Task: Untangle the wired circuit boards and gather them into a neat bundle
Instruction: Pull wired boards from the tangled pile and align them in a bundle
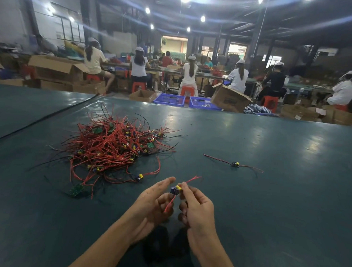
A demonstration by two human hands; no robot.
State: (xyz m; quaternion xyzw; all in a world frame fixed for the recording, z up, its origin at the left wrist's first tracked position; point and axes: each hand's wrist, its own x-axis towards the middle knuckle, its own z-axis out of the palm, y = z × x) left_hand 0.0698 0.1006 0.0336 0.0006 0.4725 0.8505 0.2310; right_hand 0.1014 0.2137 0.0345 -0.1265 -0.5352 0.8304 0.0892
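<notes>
A tangled pile of wired circuit boards (114,148) with red and black wires lies on the dark green table (270,201), left of centre. One separated board (235,164) lies alone to the right, its wires stretched out sideways. Between my hands is a small board (175,190) with a yellow and a blue part. My right hand (196,206) pinches it at the top, where red wires stick up to the right. My left hand (155,202) is beside it, fingers loosely extended, with the board's lower red wire running down across its fingers.
A loose green board (76,189) lies at the pile's near left edge. A black cable (42,119) crosses the table at far left. Beyond the table's far edge stand blue crates (169,99), cardboard boxes and several seated workers.
</notes>
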